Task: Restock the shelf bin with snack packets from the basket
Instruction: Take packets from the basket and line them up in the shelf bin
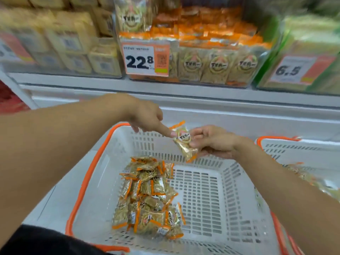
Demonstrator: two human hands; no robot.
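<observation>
A white basket with an orange rim (86,173) sits below me and holds a pile of several snack packets (149,196), clear wrap with orange ends. My right hand (213,140) pinches one snack packet (184,144) above the basket's far side. My left hand (147,116) reaches across, its index finger stretched out and touching the top of that packet. Straight ahead on the shelf stands the clear shelf bin (244,43), filled with the same packets, a 22.8 price tag (146,59) on its front.
A second white basket with an orange rim (294,146) stands to the right with some packets in it. Bins of yellow boxes (73,43) and green packs (312,52) flank the shelf bin. A white shelf ledge (184,96) runs between basket and bins.
</observation>
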